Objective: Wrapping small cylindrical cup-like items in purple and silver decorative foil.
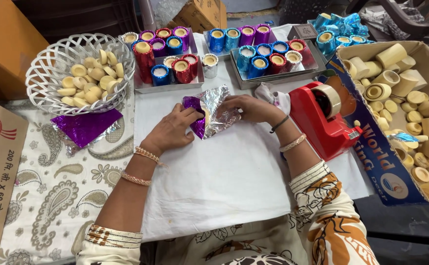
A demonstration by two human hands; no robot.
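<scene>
My left hand (171, 131) and my right hand (251, 108) both grip a sheet of foil (213, 112), silver outside and purple inside, folded around a small cream cylinder on the white paper (224, 176). The left fingers press the purple edge and the right fingers pinch the silver side. Only a sliver of the cylinder shows between the folds. Bangles ring both wrists.
A white woven basket (42, 64) of cream discs stands at the left, purple foil sheets (84, 126) beside it. Steel trays (273, 76) of foil-wrapped cups line the back. A red tape dispenser (325, 120) and a cardboard box (381, 162) of plain cups are at the right.
</scene>
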